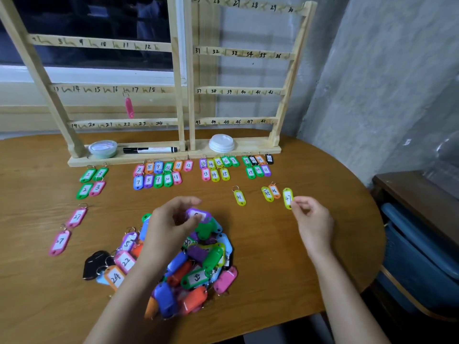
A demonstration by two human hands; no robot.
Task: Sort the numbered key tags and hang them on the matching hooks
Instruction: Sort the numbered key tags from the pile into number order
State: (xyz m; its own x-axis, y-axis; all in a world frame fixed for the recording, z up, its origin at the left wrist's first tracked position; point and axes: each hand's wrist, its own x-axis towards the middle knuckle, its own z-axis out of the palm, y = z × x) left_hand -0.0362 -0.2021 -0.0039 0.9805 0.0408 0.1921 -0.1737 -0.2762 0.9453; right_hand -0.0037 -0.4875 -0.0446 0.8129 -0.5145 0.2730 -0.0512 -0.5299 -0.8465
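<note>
A heap of coloured key tags (198, 271) lies on the brown table (273, 264) in front of me. My left hand (171, 224) hovers over the heap and pinches a purple tag (198, 215). My right hand (313, 219) pinches the lower end of a yellow tag marked 47 (287, 197), which lies on the table beside tags 45 and 46 (270, 192). Rows of sorted tags (161, 173) lie along the base of two wooden hook racks (178, 100). One pink tag (129, 108) hangs on the hook by number 16.
A lidded tub (103, 148), a black marker (150, 150) and a stack of white lids (221, 143) rest on the rack bases. Pink tags marked 27 (68, 229) lie at the left. A blue chair (419, 264) stands right of the table edge.
</note>
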